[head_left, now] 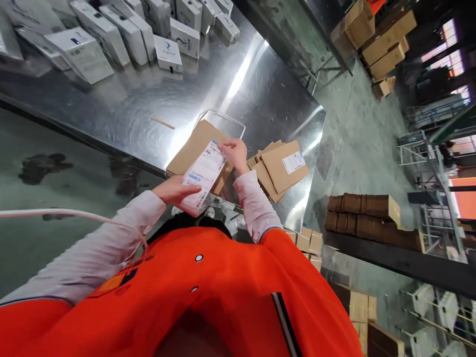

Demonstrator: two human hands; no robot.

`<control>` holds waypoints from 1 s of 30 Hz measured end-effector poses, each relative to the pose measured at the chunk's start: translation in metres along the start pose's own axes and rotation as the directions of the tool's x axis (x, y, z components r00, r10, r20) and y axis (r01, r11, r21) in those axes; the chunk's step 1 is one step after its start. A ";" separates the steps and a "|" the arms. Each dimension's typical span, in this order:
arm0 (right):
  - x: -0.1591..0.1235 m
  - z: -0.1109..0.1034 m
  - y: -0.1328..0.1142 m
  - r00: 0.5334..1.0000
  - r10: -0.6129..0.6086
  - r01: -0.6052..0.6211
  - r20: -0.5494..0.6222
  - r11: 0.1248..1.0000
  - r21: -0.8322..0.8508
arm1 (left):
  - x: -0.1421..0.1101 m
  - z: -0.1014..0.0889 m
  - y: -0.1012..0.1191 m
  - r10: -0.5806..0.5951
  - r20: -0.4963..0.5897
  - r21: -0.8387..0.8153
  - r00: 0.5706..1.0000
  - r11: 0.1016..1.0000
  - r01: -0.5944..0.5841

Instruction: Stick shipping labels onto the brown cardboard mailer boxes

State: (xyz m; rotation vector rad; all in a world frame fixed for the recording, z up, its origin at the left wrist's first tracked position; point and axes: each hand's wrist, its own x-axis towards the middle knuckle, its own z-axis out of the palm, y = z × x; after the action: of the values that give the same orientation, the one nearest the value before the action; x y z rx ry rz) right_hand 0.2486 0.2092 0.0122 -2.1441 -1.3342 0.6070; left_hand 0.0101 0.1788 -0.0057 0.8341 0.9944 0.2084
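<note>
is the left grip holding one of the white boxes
No, the left grip holds a white strip of printed labels.

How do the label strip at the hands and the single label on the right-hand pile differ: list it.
The label strip is long; the single label is much shorter. The left hand holds the label strip's near end, with the right hand at its far end; the single label lies flat on cardboard, untouched. Both are white with dark print.
</note>
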 end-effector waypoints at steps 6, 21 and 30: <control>0.063 0.009 0.009 0.982 0.185 -0.189 -0.041 0.975 -0.113 | 0.018 -0.016 -0.008 -0.100 0.022 -0.086 0.995 0.991 0.101; -0.029 0.070 0.002 0.841 -0.384 0.517 0.381 0.776 -0.361 | -0.036 -0.064 -0.009 -0.053 -0.195 0.092 0.979 0.993 0.072; -0.126 0.052 0.018 0.930 0.359 -0.367 -0.082 0.884 -0.289 | 0.073 -0.022 0.076 0.375 -0.281 0.415 0.883 0.878 -0.241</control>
State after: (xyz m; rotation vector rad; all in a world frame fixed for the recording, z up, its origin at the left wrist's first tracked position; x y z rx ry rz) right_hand 0.1767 0.0990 -0.0277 -2.6756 -1.0675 0.5408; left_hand 0.0487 0.2793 -0.0056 1.3420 1.2552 0.4747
